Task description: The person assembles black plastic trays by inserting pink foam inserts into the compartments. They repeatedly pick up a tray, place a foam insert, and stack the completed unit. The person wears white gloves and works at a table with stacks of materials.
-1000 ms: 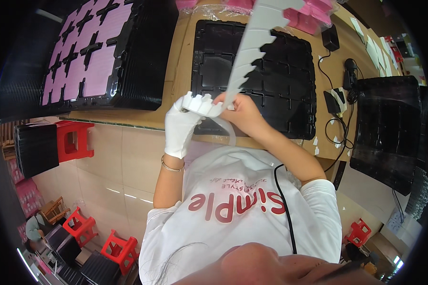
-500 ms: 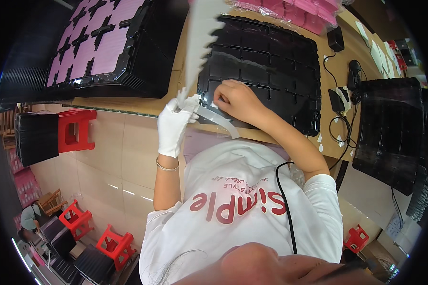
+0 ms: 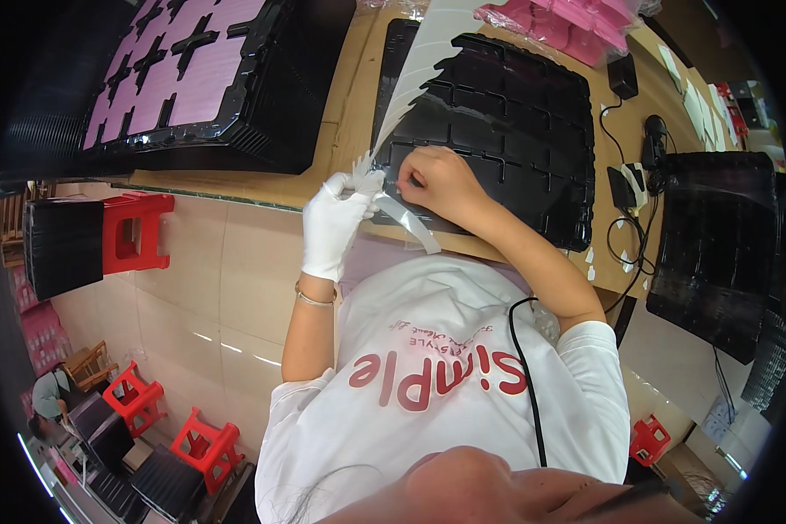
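Note:
My left hand (image 3: 334,225), in a white glove, is closed on the lower end of a long white strip with a saw-toothed edge (image 3: 417,79). The strip runs up and away from the glove, across a black compartmented plastic tray (image 3: 533,131). Below the glove's fingertips curls a short translucent band (image 3: 413,225). Just right of it, over the tray's near left part, is my bare right hand (image 3: 444,185). Its fingers are bent into a pinch close to the strip's end; whatever lies between the fingertips is too small to make out.
At the left stands a stack of black trays with pink inserts (image 3: 203,92). Pink packaging (image 3: 568,31) lies at the back. Cables (image 3: 642,236) and a black adapter (image 3: 622,77) are on the right, beside another black tray (image 3: 712,253). Red stools (image 3: 138,231) stand on the floor.
My left hand has shifted slightly right, closer to my right hand. The white strip's far end has swung to the right over the tray. My right hand has barely moved.

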Demonstrator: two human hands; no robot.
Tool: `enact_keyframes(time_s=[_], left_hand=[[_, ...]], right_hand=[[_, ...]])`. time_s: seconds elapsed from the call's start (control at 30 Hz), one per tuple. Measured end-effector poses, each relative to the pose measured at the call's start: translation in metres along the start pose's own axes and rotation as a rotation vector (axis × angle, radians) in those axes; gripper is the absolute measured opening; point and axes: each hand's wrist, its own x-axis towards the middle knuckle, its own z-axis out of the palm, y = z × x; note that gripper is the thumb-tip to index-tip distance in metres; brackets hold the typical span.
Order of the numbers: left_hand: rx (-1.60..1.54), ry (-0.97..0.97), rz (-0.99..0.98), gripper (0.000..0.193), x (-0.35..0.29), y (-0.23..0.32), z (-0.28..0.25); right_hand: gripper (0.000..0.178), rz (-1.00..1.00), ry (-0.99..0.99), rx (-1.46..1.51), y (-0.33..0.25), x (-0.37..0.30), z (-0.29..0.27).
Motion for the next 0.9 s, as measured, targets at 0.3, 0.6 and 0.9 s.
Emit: enact_keyframes(time_s=[0.3, 0.6, 0.9], left_hand=[[-0.227, -0.016, 0.093, 0.006, -0.011, 0.013, 0.006], [-0.306, -0.132, 0.043, 0.015, -0.015, 0.016, 0.047], [-0.197, -0.125, 0.06, 0.019, -0.008, 0.012, 0.074]], right_hand=[[0.014, 0.45, 0.039, 1.088, 0.002, -0.026, -0.027], [0.012, 0.449, 0.223, 0.827, -0.014, -0.057, -0.017], [0.011, -0.217, 0.534, 0.104, -0.008, -0.085, -0.035]])
